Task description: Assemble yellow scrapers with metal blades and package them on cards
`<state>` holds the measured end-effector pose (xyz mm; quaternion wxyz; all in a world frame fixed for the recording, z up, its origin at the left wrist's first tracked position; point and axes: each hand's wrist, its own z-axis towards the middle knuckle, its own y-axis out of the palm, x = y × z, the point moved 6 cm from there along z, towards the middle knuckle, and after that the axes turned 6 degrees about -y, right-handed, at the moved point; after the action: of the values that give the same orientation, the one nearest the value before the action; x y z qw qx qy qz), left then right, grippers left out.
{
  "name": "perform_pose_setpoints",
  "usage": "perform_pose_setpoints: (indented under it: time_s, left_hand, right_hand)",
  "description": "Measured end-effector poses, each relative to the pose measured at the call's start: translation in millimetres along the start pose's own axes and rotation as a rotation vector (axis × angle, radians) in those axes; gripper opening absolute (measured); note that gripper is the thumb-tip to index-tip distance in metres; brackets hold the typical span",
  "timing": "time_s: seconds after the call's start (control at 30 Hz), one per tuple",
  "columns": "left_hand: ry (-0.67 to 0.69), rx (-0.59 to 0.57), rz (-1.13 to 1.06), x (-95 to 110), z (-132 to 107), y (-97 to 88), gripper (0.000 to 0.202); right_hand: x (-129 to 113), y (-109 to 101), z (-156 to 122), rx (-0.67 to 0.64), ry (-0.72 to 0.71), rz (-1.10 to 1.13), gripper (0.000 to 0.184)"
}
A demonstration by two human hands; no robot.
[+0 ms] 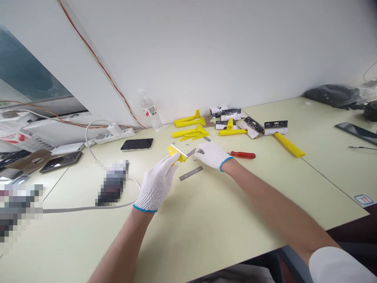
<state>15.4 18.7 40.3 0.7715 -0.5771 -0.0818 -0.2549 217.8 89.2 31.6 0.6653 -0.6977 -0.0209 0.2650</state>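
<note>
My left hand (157, 179), in a white knit glove with a blue cuff, is closed around a yellow scraper (173, 152). A thin metal strip runs along the scraper's wide end. My gloved right hand (211, 155) is low over the table, thumb and fingers pinched together; what they hold, if anything, is too small to make out. Beside its fingertips a flat metal blade (191, 153) lies partly hidden. Another blade (191, 173) rests nearer to me, between the two hands. Tiny screws are scattered close by. Just right of my right hand is a red-handled screwdriver (243, 155).
Several yellow scraper handles (188, 131) lie toward the wall, with carded yellow scrapers (288, 144) to their right. A plastic bottle (151, 112) stands against the wall. Left are a phone (137, 144), a power strip (114, 135) and cables. A black bag (331, 95) sits far right.
</note>
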Motion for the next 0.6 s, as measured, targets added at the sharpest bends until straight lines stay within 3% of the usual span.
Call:
perform_pose_setpoints:
  time_s: [0.1, 0.2, 0.33, 0.43, 0.6]
  left_hand:
    - [0.003, -0.018, -0.026, 0.6, 0.3, 0.6, 0.041]
    - [-0.129, -0.043, -0.145, -6.5, 1.6, 2.0, 0.041]
    - [-0.418, -0.089, -0.553, -13.9, 1.0, 6.2, 0.046]
    - [-0.491, -0.157, -0.866, -4.7, 0.5, 8.9, 0.05]
    - [-0.564, -0.298, -1.126, 0.2, -3.2, 17.2, 0.057]
  right_hand:
    - [5.2, 9.2, 2.0, -0.015, 0.01, 0.011, 0.022]
    - [7.0, 15.1, 5.1, -0.026, -0.021, -0.004, 0.026]
    - [4.5, 19.3, 8.7, -0.036, -0.098, -0.019, 0.021]
    - [3.1, 21.0, 10.7, -0.029, -0.127, -0.033, 0.019]
    - [4.1, 22.8, 13.5, -0.024, -0.144, -0.041, 0.021]
